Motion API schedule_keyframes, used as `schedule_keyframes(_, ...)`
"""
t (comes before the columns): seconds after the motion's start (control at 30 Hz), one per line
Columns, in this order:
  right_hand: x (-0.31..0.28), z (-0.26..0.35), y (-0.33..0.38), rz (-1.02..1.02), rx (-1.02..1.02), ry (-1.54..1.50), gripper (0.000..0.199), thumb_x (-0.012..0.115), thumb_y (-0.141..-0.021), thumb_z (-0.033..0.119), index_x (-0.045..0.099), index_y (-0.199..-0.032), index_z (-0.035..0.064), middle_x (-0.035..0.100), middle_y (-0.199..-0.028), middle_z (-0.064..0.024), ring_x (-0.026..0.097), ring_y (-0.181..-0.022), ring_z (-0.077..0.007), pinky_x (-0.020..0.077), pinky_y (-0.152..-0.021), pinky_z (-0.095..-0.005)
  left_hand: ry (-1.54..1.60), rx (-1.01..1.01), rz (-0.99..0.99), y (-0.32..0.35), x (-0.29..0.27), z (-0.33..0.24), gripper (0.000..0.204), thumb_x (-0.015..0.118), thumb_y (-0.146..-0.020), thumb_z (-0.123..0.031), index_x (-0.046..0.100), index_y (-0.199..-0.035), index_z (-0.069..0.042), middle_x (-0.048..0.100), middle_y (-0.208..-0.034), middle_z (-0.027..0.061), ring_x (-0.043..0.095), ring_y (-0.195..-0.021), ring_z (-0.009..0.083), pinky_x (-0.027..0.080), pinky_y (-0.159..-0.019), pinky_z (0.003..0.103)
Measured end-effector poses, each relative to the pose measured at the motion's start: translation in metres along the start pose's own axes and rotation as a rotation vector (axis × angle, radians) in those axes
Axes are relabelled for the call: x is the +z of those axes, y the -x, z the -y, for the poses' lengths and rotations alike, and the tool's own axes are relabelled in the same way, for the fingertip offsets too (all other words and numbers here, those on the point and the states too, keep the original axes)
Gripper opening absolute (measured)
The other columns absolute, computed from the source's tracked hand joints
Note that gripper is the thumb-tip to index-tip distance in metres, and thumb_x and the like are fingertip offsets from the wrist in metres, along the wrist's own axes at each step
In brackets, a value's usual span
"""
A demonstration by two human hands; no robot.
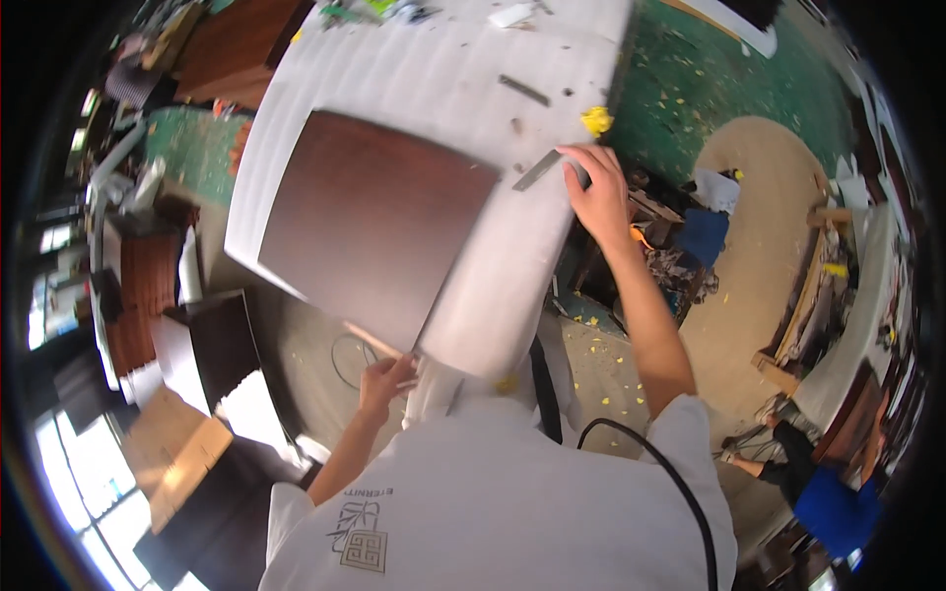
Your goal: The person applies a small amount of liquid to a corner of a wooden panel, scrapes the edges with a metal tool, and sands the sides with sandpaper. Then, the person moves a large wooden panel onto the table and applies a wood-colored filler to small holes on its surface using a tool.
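A dark brown wooden panel (370, 222) lies flat on the white padded table (503, 286). At the panel's near corner is my left hand (387, 382), its fingers closed around the end of a thin, light wooden stick (372, 339); the fingertips are slightly blurred. My right hand (598, 192) is at the table's right edge, past the panel's right side. Its fingers curl over the dark end of a flat grey metal tool (536, 170), whose strip points toward the panel. What kind of tool it is cannot be made out.
Another grey metal strip (523, 91) and yellow scraps (596, 120) lie farther up the table. Below its right edge stands a bin of scraps (680, 236). Dark panels and a cardboard box (175, 455) stand at left. A person in blue (838, 507) is at lower right.
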State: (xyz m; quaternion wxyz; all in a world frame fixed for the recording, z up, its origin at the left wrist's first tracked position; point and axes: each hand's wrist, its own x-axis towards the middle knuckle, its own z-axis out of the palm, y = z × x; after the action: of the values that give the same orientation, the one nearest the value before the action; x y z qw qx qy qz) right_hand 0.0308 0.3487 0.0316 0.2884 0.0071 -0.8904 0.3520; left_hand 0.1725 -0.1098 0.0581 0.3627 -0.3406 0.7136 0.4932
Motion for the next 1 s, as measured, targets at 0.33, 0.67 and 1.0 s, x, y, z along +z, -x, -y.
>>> schedule_keyframes(0.33,0.009,-0.012,-0.061,0.709,-0.272,0.098,0.021,0.078,-0.081,0.001,0.07,-0.101,0.002,0.068,-0.106,-0.0109,0.062,-0.105,-0.0343,0.0517,-0.093,-0.0432,0.254,0.063,0.178,-0.011,-0.02,0.024,0.031,0.073,-0.102,-0.035,0.074,-0.109,-0.005,0.077,-0.108,0.0088,0.074,-0.104,0.0188,0.06,-0.096,0.036)
schedule_keyframes(0.67,-0.016,0.108,0.035,0.546,0.175,0.032,0.015,0.077,-0.091,0.007,0.07,-0.104,0.0028,0.071,-0.089,-0.0095,0.069,-0.081,-0.022,0.0546,-0.077,-0.0342,0.148,0.225,0.202,-0.039,-0.019,0.029,0.033,0.08,-0.097,-0.031,0.078,-0.086,0.001,0.077,-0.084,0.0095,0.075,-0.078,0.0155,0.062,-0.079,0.029)
schedule_keyframes(1.0,0.072,0.275,0.188,0.453,0.147,-0.002,0.014,0.08,-0.084,0.004,0.074,-0.096,0.0063,0.07,-0.092,-0.008,0.066,-0.087,-0.0305,0.053,-0.078,-0.0404,0.151,0.378,0.322,-0.051,-0.02,0.036,0.024,0.076,-0.096,-0.022,0.077,-0.085,-0.001,0.078,-0.079,0.0061,0.072,-0.076,0.0107,0.055,-0.069,0.028)
